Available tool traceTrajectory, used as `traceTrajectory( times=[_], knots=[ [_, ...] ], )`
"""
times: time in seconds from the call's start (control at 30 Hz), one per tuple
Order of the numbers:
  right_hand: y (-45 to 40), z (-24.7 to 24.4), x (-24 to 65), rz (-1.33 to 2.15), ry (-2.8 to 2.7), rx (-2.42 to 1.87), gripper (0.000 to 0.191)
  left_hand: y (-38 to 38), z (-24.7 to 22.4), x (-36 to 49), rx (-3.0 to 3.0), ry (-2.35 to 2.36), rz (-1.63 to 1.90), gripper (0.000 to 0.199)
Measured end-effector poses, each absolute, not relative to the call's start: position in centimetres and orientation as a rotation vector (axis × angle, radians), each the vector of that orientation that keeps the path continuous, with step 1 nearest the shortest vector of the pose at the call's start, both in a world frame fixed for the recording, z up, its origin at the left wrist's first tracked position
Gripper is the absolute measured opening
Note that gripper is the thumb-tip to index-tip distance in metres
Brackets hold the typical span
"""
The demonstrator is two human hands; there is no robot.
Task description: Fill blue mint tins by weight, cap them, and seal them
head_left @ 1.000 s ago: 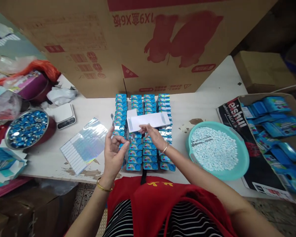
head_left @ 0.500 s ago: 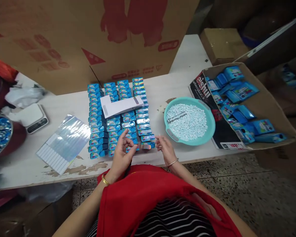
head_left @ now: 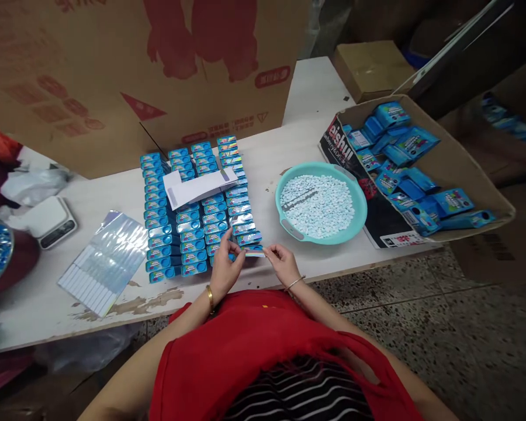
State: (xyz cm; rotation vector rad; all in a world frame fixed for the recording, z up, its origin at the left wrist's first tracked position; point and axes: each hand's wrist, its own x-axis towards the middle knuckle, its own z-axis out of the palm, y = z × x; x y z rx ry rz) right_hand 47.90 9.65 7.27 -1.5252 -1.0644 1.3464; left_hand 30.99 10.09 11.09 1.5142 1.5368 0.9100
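Observation:
Four columns of small blue tins [head_left: 158, 230] stand on the white table. Across their middle lie white sticker sheets [head_left: 201, 188]. At the near end of the right column, my left hand [head_left: 228, 264] and my right hand [head_left: 283, 266] pinch opposite ends of a small shiny strip [head_left: 254, 252]. The strip lies over or just above the nearest tin, which is mostly hidden. Right of the columns, a teal basin [head_left: 359, 202] holds pale blue tablets with a dark, narrow strip on top.
An open carton [head_left: 473, 169] of blue packs stands at the right. Behind the tins rises a large cardboard box [head_left: 96, 76]. On the left are a shiny sticker sheet [head_left: 107, 263], a white scale [head_left: 55, 219] and a dark red bowl [head_left: 26, 254] of blue items.
Both hands have come closer together at the nearest tin of the right column. Their fingertips have closed on the ends of the shiny strip. The whole view has shifted a little.

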Motion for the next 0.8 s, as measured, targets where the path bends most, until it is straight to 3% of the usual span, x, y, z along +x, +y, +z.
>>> traceTrajectory(
  times=[0.57, 0.8],
  knots=[
    [11.1, 1.2, 49.3, 1.04, -1.503, -1.56, 0.024, 11.0, 6.7, 32.5, 2.076, 1.808, 0.412, 0.072],
    [8.6, 1.0, 49.3, 0.982, -1.74, -1.585, 0.033, 10.9, 6.8, 32.2, 2.145, 1.992, 0.3, 0.084]
  ],
)
